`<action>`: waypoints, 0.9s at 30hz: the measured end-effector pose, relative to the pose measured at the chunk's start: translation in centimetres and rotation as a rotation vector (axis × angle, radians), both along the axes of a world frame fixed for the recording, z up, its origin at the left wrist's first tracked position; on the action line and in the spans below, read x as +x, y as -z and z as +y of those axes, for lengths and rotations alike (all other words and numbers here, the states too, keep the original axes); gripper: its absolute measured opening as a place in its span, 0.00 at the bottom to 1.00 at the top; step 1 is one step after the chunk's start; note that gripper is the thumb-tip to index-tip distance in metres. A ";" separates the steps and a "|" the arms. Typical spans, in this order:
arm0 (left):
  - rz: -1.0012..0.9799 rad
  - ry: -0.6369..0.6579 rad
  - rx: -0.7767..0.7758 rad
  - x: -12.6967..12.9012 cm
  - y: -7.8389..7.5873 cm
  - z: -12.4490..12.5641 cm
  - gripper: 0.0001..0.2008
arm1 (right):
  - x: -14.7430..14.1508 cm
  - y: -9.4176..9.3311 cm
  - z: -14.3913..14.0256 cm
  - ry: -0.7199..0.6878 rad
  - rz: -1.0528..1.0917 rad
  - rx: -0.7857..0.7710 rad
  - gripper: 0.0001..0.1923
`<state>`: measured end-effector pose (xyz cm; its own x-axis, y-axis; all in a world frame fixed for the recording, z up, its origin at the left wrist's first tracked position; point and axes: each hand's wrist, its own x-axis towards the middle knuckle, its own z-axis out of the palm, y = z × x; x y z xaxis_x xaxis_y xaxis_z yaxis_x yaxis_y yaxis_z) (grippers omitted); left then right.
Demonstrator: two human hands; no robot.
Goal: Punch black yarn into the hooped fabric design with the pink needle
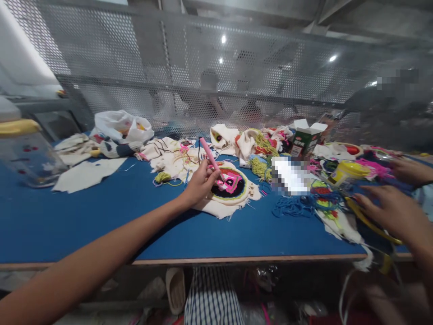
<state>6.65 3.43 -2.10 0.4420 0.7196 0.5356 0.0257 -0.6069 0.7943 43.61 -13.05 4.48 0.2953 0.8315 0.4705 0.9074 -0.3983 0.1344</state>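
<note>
1. The left hand [199,184] is closed around a pink punch needle [211,161], with its tip on the cloth in the embroidery hoop [230,184].
2. The hoop lies on the blue bench [101,212], in the middle.
3. The right hand [392,212] is spread over a yellow hoop [368,222] and holds nothing.
4. Much of the design is filled with pink, black and red; I judge that some cloth remains unfilled.
</note>
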 end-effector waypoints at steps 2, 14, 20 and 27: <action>0.048 -0.008 0.051 0.0 -0.2 -0.5 0.07 | -4.2 0.3 0.2 -0.142 0.140 -0.041 0.14; 0.432 -0.120 0.388 -0.5 -1.2 -2.3 0.11 | -24.3 3.7 8.7 -0.927 1.009 -0.047 0.19; 0.496 -0.235 0.347 -1.0 -1.6 -2.2 0.13 | -23.7 3.0 12.2 -0.962 0.986 0.034 0.17; 0.507 -0.292 0.322 -0.8 -1.5 -1.9 0.17 | -23.0 4.2 13.4 -0.880 1.250 -0.048 0.17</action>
